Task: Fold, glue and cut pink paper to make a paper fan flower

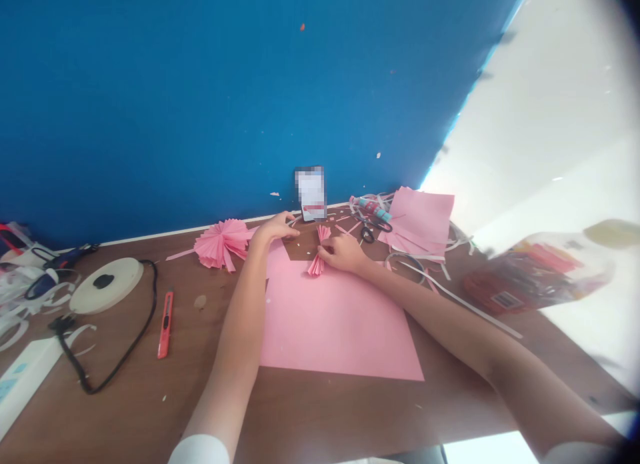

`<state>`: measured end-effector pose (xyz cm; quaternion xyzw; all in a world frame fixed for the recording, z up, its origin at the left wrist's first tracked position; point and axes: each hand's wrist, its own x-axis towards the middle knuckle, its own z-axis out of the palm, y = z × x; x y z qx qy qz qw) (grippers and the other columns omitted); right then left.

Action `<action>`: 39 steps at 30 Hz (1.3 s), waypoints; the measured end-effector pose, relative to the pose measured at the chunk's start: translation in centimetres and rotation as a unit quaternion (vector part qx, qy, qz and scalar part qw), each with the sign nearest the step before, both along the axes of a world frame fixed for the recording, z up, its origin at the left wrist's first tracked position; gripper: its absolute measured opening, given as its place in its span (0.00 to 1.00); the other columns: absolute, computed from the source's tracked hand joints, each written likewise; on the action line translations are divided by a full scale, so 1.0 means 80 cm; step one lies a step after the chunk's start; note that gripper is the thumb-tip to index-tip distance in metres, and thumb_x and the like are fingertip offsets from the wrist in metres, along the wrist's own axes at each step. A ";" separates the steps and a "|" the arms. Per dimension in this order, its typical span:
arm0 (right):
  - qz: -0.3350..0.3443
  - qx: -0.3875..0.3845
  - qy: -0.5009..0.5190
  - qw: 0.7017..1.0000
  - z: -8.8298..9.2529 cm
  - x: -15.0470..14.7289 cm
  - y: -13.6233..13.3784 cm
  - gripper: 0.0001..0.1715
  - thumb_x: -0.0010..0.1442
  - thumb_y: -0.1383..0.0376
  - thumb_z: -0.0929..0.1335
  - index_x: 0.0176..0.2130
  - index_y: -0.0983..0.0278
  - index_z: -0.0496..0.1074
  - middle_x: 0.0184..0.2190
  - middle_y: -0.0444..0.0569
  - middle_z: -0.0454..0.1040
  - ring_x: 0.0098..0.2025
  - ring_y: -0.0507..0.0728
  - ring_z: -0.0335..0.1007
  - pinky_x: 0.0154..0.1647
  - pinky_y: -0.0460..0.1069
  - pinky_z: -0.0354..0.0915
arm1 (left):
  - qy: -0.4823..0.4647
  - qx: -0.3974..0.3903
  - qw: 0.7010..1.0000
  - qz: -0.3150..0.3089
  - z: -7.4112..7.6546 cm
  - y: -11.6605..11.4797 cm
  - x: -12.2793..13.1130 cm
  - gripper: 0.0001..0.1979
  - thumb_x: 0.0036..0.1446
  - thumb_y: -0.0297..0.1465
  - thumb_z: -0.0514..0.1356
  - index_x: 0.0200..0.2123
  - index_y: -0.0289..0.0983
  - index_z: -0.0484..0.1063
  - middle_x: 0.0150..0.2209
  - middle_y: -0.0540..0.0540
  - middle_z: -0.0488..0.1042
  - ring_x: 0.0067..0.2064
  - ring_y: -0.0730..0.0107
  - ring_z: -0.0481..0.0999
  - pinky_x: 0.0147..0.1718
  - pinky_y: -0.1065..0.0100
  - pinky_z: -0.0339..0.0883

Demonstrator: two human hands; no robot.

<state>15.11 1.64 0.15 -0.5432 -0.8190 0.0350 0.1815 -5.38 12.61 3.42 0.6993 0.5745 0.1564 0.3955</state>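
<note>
My right hand pinches a small pleated pink paper fan at its middle, so both ends flare out. Beneath it lies a large flat pink sheet on the brown table. My left hand is farther left, near the phone's foot, fingers apart and holding nothing I can see. Under the left wrist a smaller pink paper piece shows. Left of that wrist rests a round pleated pink paper rosette with strips trailing from it.
A phone leans on the blue wall. Black scissors, a glue tube and stacked pink sheets lie right of it. Leftward are a red cutter, a white disc with black cord, and a power strip. A plastic bag stands right.
</note>
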 end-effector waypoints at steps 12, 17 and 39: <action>0.002 -0.005 -0.006 1.000 0.002 0.001 -0.001 0.24 0.63 0.57 0.56 0.27 0.62 0.74 0.26 0.48 0.75 0.31 0.55 0.67 0.52 0.52 0.54 | 0.075 0.023 0.997 0.019 0.007 0.005 -0.030 0.15 0.38 0.36 0.67 0.32 0.37 0.74 0.27 0.49 0.74 0.25 0.72 0.68 0.24 0.71 0.56; 0.001 -0.004 -0.009 1.000 0.002 0.000 -0.001 0.24 0.63 0.57 0.56 0.26 0.62 0.73 0.26 0.48 0.75 0.31 0.55 0.68 0.53 0.52 0.54 | 0.093 0.058 0.991 0.080 0.009 0.002 -0.025 0.19 0.49 0.45 0.59 0.23 0.34 0.71 0.17 0.48 0.67 0.21 0.71 0.65 0.23 0.70 0.53; -0.089 -0.057 0.078 0.991 0.008 -0.009 -0.006 0.23 0.59 0.53 0.60 0.25 0.63 0.73 0.25 0.49 0.74 0.29 0.55 0.68 0.39 0.49 0.61 | 0.145 -0.226 0.954 -0.132 0.043 -0.043 0.038 0.19 0.53 0.41 0.56 0.25 0.30 0.74 0.23 0.33 0.76 0.23 0.61 0.76 0.20 0.70 0.60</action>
